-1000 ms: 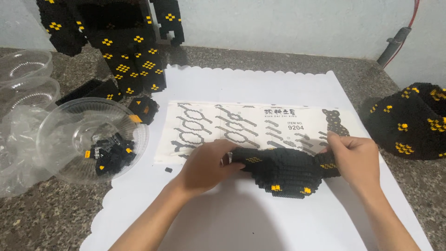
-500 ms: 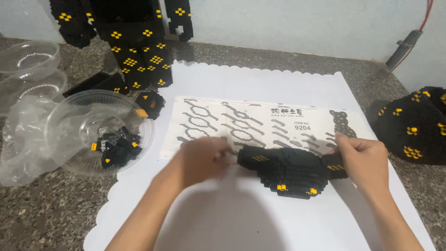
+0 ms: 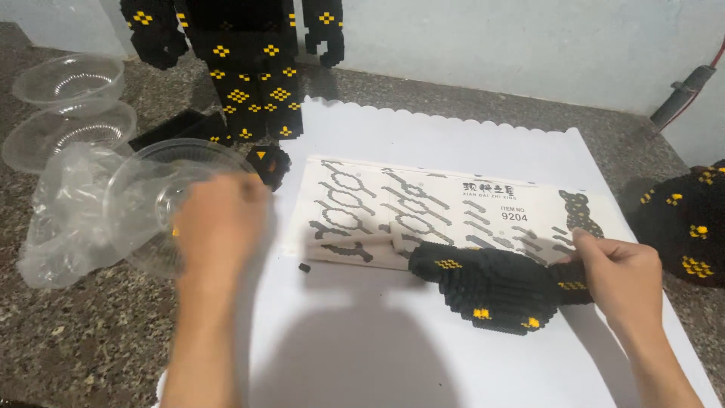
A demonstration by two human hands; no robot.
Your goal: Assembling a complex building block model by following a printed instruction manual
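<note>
Take the white sheet (image 3: pixel 453 151) spread on the granite tabletop (image 3: pixel 83 332) as your landmark. Well off its left edge sit two empty clear bowls (image 3: pixel 68 106), stacked out of the way, with a crumpled clear bag (image 3: pixel 60 219) just nearer you. Right at the sheet's left edge is the clear dish (image 3: pixel 151 204) of loose pieces, close enough to reach without leaning. Your left hand (image 3: pixel 219 219) hovers over that dish; it is blurred, so you cannot tell how far its grip is open or whether it has anything.

At the sheet's far-left corner stands the tall black-and-yellow brick figure (image 3: pixel 249 68), upright against the wall. On the sheet's middle lies the printed instruction page (image 3: pixel 423 204), flat and facing you for reading. Just nearer you, overlapping the page's lower edge, rests the black brick assembly (image 3: pixel 491 283). Your right hand (image 3: pixel 623 276) has its grip closed around the assembly's right end, pinning it to the sheet. Beyond the sheet's right edge lies another black brick part (image 3: pixel 683 219).
</note>
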